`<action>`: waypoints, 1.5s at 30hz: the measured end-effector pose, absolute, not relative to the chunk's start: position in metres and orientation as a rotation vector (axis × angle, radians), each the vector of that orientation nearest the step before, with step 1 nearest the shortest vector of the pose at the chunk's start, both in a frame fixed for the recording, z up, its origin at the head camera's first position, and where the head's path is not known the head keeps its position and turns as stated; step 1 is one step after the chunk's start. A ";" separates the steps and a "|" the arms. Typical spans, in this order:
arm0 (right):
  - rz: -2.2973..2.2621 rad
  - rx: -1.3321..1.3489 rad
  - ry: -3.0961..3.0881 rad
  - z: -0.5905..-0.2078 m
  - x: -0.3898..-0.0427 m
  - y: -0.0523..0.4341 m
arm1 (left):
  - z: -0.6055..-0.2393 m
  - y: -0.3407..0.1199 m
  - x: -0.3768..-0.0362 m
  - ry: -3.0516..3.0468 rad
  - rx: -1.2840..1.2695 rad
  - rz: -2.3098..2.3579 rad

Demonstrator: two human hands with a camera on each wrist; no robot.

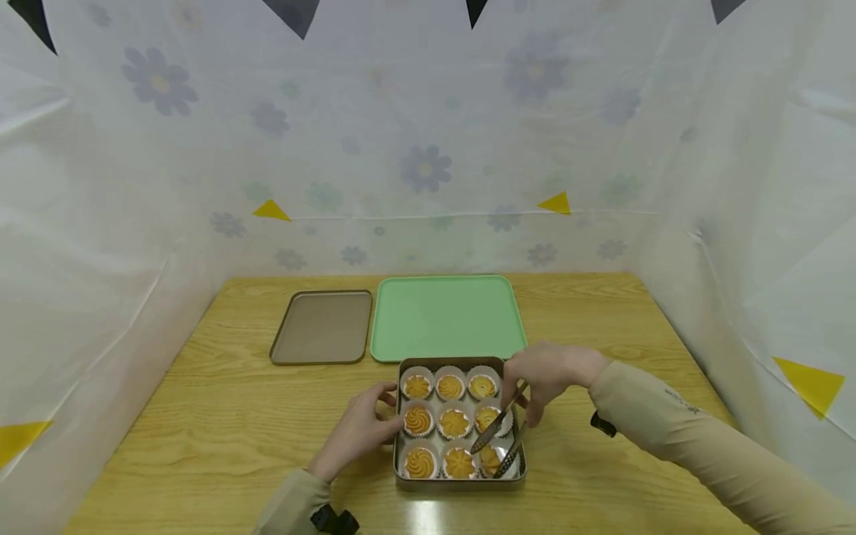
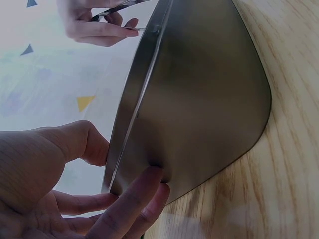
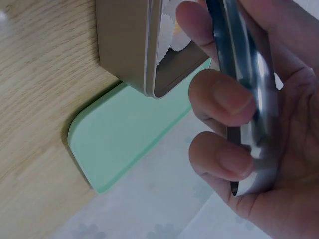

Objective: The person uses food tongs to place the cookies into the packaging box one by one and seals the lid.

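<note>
A square metal tin point(image 1: 461, 485) holds rows of swirled and star-shaped piped cookies point(image 1: 420, 462) in white paper cups. My left hand point(image 1: 357, 427) grips the tin's left wall. In the left wrist view its thumb point(image 2: 94, 144) is at the rim and its fingertips point(image 2: 149, 181) press the outside. With my right hand point(image 1: 548, 371) I hold metal tongs point(image 1: 491, 431) over the tin's right side, fingers curled round them in the right wrist view. The spread tong tips reach down about the front right cookie point(image 1: 490, 459), partly covering it.
A light green tray point(image 1: 448, 316) lies just behind the tin. To its left is a smaller brown tray point(image 1: 322, 327). Both rest on the wooden table point(image 1: 267, 431), with white floral sheeting point(image 1: 428, 111) hanging at the back and sides.
</note>
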State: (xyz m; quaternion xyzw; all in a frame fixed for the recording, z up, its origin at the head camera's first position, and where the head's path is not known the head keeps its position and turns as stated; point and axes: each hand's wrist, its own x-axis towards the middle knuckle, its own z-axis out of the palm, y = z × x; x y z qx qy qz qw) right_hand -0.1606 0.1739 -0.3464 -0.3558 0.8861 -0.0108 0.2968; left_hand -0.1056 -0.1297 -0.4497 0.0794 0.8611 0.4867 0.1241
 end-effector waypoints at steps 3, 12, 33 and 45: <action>-0.023 -0.914 2.357 -0.348 -0.161 0.175 | -0.449 -0.130 -0.105 2.497 0.223 1.431; 0.008 -0.893 2.366 -0.344 -0.159 0.174 | -0.449 -0.130 -0.105 2.519 0.223 1.410; -0.768 -1.029 2.080 -0.388 -0.186 0.229 | -0.453 -0.129 -0.109 2.520 0.249 1.382; -1.467 -0.353 2.304 -0.449 -0.185 0.269 | -0.451 -0.133 -0.107 2.519 0.234 1.409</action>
